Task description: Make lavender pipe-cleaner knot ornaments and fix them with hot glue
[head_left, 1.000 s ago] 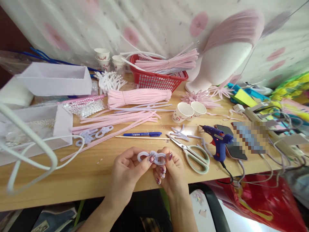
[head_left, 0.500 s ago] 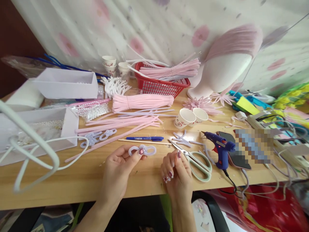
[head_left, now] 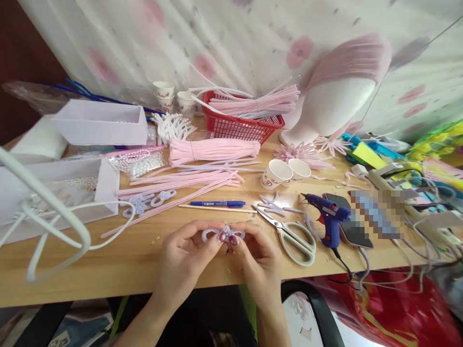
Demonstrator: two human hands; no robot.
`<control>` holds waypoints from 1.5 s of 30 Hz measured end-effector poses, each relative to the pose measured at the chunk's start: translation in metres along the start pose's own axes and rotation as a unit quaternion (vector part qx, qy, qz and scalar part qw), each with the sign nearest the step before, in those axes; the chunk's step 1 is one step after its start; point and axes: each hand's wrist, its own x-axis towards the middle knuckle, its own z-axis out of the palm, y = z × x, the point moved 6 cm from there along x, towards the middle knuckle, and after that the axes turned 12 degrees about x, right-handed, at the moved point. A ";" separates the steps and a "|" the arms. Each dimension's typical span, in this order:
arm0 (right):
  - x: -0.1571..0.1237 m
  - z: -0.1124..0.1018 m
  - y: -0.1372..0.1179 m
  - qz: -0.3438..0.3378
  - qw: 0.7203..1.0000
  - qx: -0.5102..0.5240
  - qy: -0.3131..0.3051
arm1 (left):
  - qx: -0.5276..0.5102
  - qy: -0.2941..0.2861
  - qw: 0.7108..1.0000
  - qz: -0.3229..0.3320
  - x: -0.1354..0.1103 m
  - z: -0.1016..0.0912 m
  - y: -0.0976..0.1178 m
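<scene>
Between both hands is a small lavender pipe-cleaner bow (head_left: 210,235) with a loop on each side. My left hand (head_left: 188,255) pinches its middle from the left, the thumb on its front. My right hand (head_left: 258,260) closes on it from the other side, the thumbnail beside the left one. Fingertips behind the bow are partly hidden. Just beyond the hands lie a blue pen (head_left: 217,204) and a thin wooden stick (head_left: 206,208). Scissors with pale green handles (head_left: 298,243) rest right of my right hand, blades slightly apart. More lavender looped pieces (head_left: 139,205) lie to the left.
Pink pipe cleaners (head_left: 213,150) lie bundled behind, before a red basket (head_left: 242,126). To the right are paper cups (head_left: 277,174), a blue glue gun (head_left: 331,217) and a phone (head_left: 356,233). White boxes (head_left: 108,185) and a white looping cable (head_left: 81,231) occupy the left.
My right hand has moved left and up from beside the scissors and now grips the bow too. The left hand has carried the bow slightly to the right.
</scene>
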 end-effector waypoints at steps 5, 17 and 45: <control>0.000 0.000 -0.007 -0.016 0.995 -0.058 -0.074 | -0.007 0.000 1.000 0.010 0.001 -0.005 0.001; -0.002 -0.010 0.017 0.180 0.953 0.237 0.060 | 0.062 -0.065 0.993 0.074 0.000 -0.003 0.009; -0.005 0.003 0.034 0.164 0.903 0.389 0.074 | -0.108 -0.104 0.988 -0.036 0.010 0.005 -0.016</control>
